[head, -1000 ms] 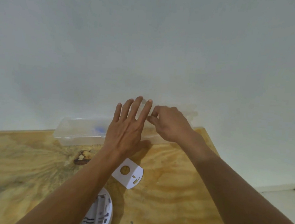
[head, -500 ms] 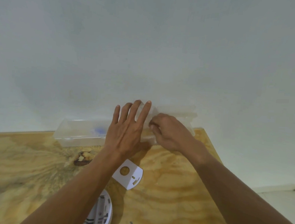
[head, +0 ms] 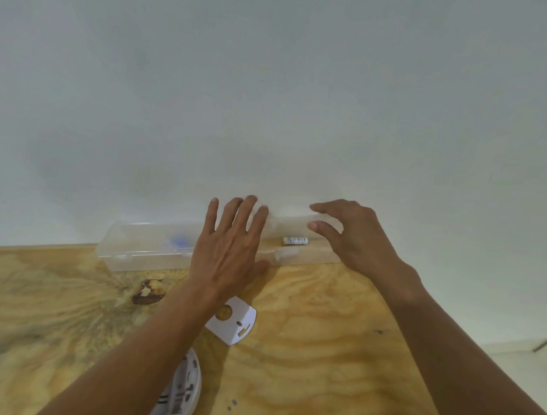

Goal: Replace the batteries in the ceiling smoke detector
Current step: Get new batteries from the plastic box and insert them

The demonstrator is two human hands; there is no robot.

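Observation:
A long clear plastic box (head: 138, 245) lies along the far edge of the plywood table (head: 319, 358), against the wall. Inside its right part lies a white battery (head: 295, 240); a second pale cylinder (head: 284, 256) shows lower in the box. My left hand (head: 229, 249) rests flat on the box's middle, fingers spread. My right hand (head: 355, 236) hovers over the box's right end, fingers apart and holding nothing. The round white smoke detector (head: 182, 396) lies on the table beneath my left forearm, partly hidden. A white cover plate (head: 235, 324) lies near it.
A white wall (head: 274, 92) rises directly behind the table. A dark knot (head: 147, 292) marks the plywood left of my left wrist. Something blue (head: 179, 242) sits blurred inside the box's left half. Pale floor (head: 531, 365) shows at the right.
My right hand has lifted off the box and spread open, moving right. The battery inside the box has come into view. My left hand stays flat on the box.

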